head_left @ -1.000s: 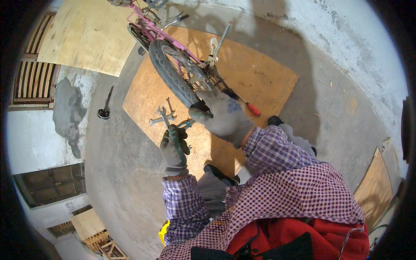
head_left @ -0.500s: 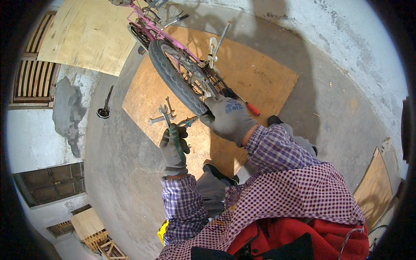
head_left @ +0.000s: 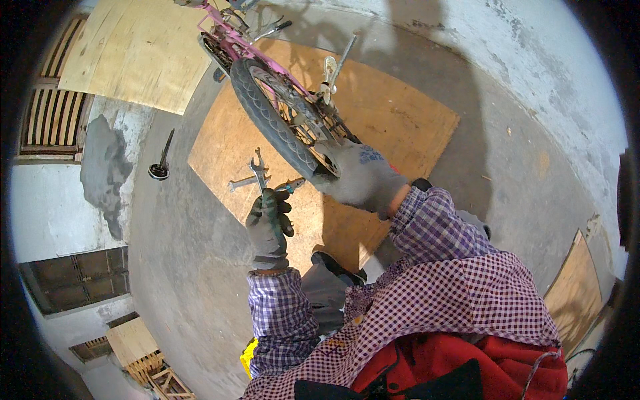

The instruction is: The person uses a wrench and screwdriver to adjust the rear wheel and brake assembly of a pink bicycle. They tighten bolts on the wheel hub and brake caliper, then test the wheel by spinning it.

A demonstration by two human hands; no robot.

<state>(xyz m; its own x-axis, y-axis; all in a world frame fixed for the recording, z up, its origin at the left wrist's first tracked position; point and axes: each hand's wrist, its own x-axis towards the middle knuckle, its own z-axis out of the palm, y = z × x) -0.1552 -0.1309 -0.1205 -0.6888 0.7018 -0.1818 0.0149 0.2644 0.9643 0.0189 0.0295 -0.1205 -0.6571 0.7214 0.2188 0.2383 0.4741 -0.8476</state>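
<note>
My left hand (head_left: 269, 223), in a grey and dark work glove, is closed around an open-end wrench (head_left: 257, 164) whose jaws point up and away from me. A pink bicycle (head_left: 233, 41) lies beyond my hands, its grey-tyred wheel (head_left: 265, 122) stretching toward me. My gloved right hand (head_left: 363, 175) grips the near end of this wheel, fingers over the tyre and some of them hidden. Behind the left hand's wrench lie another wrench (head_left: 240, 182) and pliers with blue-black handles (head_left: 291, 185). Past my right wrist, only a bit of a red handle shows.
Under the bicycle a brown plywood sheet (head_left: 393, 100) covers part of the concrete floor (head_left: 193, 267). A pale wood board (head_left: 133, 60) stands at the far left, near a dark rod with a round base (head_left: 159, 171). Another board (head_left: 575, 293) leans at the right.
My right hand has shifted slightly right, and the wheel's near end has swung right with it, covering most of the red handle. My left hand still holds its wrench, now a little more upright.
</note>
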